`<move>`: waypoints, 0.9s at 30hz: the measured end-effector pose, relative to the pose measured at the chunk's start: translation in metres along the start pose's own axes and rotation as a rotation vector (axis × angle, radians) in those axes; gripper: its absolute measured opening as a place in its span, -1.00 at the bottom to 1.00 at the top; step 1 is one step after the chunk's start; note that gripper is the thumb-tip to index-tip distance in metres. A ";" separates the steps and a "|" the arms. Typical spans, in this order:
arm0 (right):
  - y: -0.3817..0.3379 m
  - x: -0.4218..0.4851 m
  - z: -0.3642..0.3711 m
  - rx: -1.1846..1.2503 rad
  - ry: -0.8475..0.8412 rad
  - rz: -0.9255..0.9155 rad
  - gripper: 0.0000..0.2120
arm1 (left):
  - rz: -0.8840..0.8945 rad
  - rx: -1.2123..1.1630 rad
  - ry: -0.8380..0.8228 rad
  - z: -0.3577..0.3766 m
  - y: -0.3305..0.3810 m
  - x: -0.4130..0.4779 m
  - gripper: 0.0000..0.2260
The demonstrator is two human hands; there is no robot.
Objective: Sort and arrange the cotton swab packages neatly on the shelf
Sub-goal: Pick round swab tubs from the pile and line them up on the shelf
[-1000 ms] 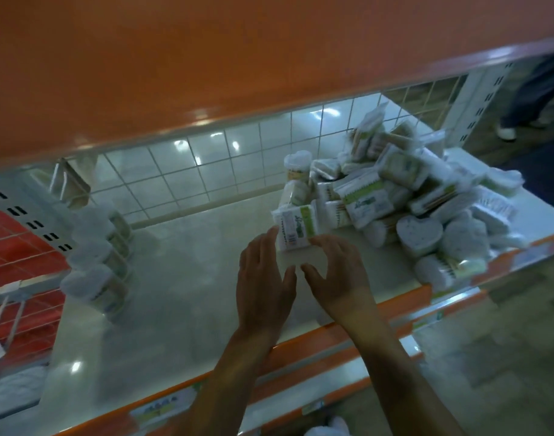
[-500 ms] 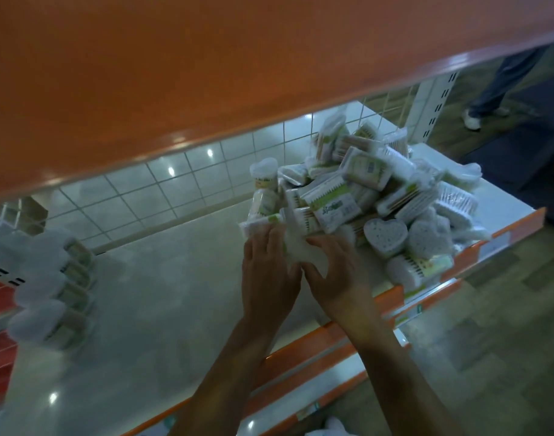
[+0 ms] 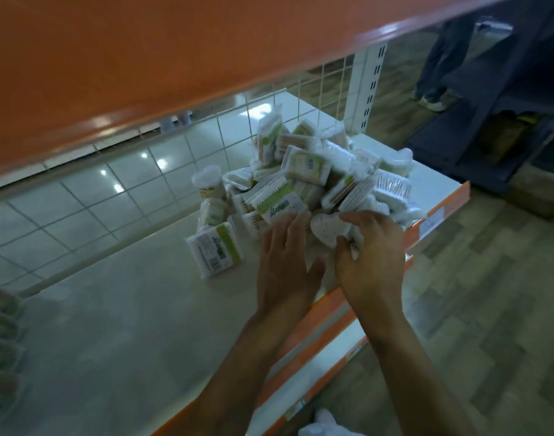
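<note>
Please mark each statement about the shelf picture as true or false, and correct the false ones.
1. The grip of the right hand is closed on a heart-shaped package. True.
2. The pile of packages lies at the left end of the shelf. False: it lies toward the right end.
3. A green-labelled pack lies flat at the left foot of the pile. True.
4. The left hand lifts the round tub. False: its fingers are straight and touch the near side of the pile; the tub stands untouched at the back left.
5. The front edge of the shelf is blue. False: it is orange.
</note>
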State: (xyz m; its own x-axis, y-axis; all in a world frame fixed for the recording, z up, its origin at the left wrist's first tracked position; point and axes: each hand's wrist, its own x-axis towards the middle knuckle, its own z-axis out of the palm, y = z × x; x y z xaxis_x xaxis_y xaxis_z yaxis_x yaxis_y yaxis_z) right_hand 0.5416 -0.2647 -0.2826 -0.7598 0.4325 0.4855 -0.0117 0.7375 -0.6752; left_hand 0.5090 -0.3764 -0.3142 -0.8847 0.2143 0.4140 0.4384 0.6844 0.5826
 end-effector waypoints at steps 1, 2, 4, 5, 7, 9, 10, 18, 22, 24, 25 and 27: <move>0.006 0.001 -0.002 -0.006 0.031 0.014 -0.69 | 0.006 -0.010 -0.013 0.002 0.004 0.001 -0.44; 0.012 0.002 -0.002 -0.004 0.054 0.032 -0.66 | 0.014 -0.018 -0.026 0.004 0.006 0.002 -0.42; 0.022 0.003 -0.004 0.009 0.061 0.086 -0.55 | 0.028 -0.014 -0.051 0.008 0.012 0.002 -0.40; 0.025 0.003 -0.004 0.016 0.043 0.120 -0.48 | 0.042 -0.001 -0.053 0.010 0.014 0.002 -0.40; 0.031 0.003 -0.006 0.029 -0.008 0.178 -0.34 | 0.084 0.020 -0.043 0.013 0.017 0.001 -0.44; 0.036 0.004 -0.009 0.051 -0.073 0.220 -0.24 | 0.118 0.040 -0.045 0.016 0.020 0.000 -0.48; 0.040 0.005 -0.009 0.059 -0.112 0.240 -0.17 | 0.128 0.052 -0.052 0.016 0.023 0.000 -0.49; 0.061 0.001 -0.003 0.030 -0.261 0.325 0.07 | 0.230 0.125 -0.107 0.027 0.037 0.002 -0.43; 0.066 -0.001 -0.001 0.117 -0.263 0.312 -0.01 | 0.247 0.177 -0.099 0.030 0.038 0.002 -0.41; 0.067 -0.001 -0.003 0.120 -0.287 0.301 0.01 | 0.236 0.175 -0.114 0.030 0.038 0.002 -0.41; 0.067 -0.001 -0.004 0.129 -0.302 0.305 0.03 | 0.228 0.174 -0.121 0.030 0.038 0.002 -0.41; 0.069 0.000 -0.008 0.146 -0.343 0.327 0.06 | 0.208 0.170 -0.123 0.030 0.038 0.002 -0.41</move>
State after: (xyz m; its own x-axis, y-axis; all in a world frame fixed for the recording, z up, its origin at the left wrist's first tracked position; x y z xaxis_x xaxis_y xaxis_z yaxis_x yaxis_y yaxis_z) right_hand 0.5462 -0.2100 -0.3245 -0.9086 0.4156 0.0410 0.1909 0.5008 -0.8443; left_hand 0.5189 -0.3288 -0.3125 -0.7959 0.4376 0.4184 0.5884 0.7217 0.3646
